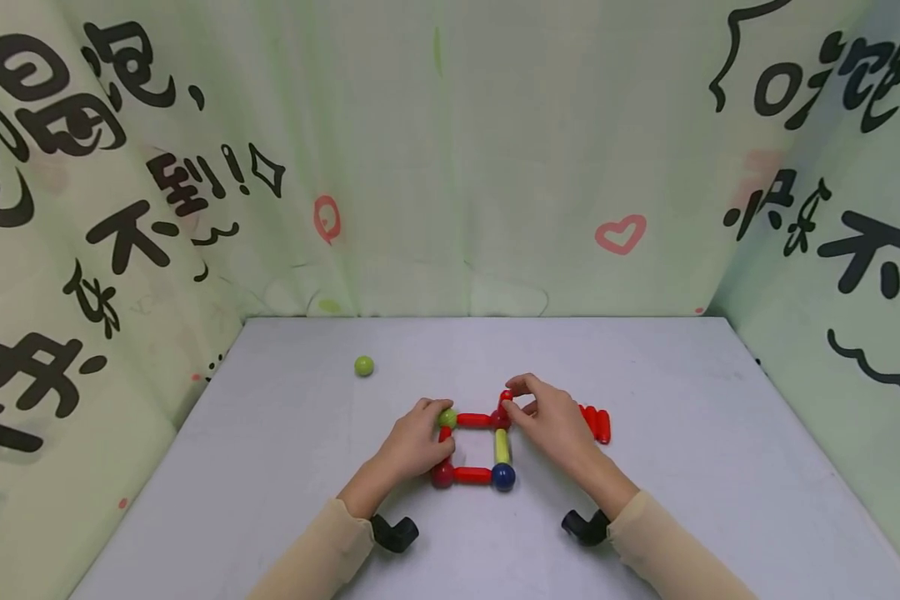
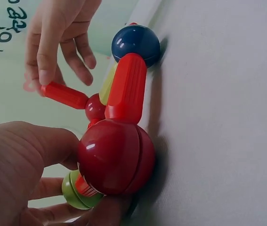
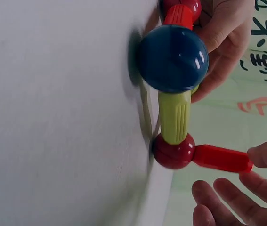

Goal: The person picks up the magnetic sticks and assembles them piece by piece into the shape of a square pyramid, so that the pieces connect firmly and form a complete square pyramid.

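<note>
On the table lies a square frame of plastic rods and balls. Its corners are a green ball [image 1: 448, 418], a dark red ball [image 3: 173, 151], another red ball [image 2: 117, 157] and a blue ball [image 1: 503, 477]. Red rods form three sides, and a yellow rod [image 1: 502, 447] the fourth. My left hand [image 1: 417, 440] holds the frame's left side, thumb by the near red ball and fingers around the green one. From the far right ball a red rod [image 3: 222, 158] stands upright. The thumb and fingers of my right hand [image 1: 553, 418] pinch its upper end.
Several loose red rods [image 1: 604, 427] lie side by side just right of my right hand. A single green ball [image 1: 363, 366] sits farther back on the left of the white table [image 1: 270, 433]. Curtains with black writing [image 1: 450, 167] hang around the back and sides.
</note>
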The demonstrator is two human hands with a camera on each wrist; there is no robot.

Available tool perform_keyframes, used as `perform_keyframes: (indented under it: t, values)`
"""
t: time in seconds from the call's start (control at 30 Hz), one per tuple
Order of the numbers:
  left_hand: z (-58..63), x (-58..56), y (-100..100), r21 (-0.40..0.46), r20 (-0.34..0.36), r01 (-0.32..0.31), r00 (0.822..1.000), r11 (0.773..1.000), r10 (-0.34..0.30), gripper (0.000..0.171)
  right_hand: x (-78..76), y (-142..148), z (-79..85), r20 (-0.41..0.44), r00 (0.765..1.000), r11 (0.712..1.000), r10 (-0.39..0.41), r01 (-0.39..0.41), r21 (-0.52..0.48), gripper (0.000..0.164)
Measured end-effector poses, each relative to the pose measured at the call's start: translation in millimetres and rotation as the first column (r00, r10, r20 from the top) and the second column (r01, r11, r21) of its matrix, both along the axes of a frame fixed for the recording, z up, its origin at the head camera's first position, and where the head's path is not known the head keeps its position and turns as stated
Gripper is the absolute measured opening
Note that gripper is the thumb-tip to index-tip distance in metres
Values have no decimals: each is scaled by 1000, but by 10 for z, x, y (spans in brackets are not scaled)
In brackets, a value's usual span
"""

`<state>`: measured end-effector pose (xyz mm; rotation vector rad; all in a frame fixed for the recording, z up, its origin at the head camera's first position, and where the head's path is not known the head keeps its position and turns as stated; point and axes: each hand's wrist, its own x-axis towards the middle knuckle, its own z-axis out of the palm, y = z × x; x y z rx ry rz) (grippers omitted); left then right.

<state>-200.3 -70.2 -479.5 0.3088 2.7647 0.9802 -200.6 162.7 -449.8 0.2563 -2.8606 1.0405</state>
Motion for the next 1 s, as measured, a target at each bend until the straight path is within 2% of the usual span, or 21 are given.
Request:
perform_keyframes:
  t: [0.23, 0.4, 0.5, 0.57, 0.63, 0.73, 0.8, 0.9, 1.0]
  values:
    - [24, 9, 2, -39, -2, -7, 1000, 999, 7, 48, 15, 183, -5, -46, 999, 993, -13, 18, 117, 23]
    - [59, 37, 21, -161, -66, -31, 998, 986, 21, 29, 4, 338, -29, -55, 998, 974, -35, 47, 222, 25]
    - [78, 27, 39, -221, -101, -34, 995, 975, 12, 26, 19, 435, -44, -51, 997, 953, -59, 72, 296, 27]
    - [90, 11, 51, -197, -109, -18, 994, 980, -4, 22, 43, 482, -50, -40, 996, 937, -77, 86, 337, 31]
    - [104, -3, 66, -132, -111, 3, 994, 991, -18, 20, 70, 510, -51, -15, 996, 925, -91, 90, 369, 35]
    - [129, -23, 96, -10, -96, 40, 995, 999, -41, 29, 99, 521, -48, 21, 995, 916, -93, 77, 393, 40]
    - [145, -31, 122, 31, -76, 62, 995, 998, -59, 36, 104, 518, -47, 32, 996, 917, -88, 69, 394, 39]
    - [159, -41, 156, 39, -48, 104, 994, 994, -102, 43, 96, 504, -45, 41, 997, 924, -73, 52, 378, 33]
    - [155, -34, 173, -2, -30, 130, 991, 992, -130, 45, 84, 484, -51, 76, 996, 937, -43, 14, 350, 29]
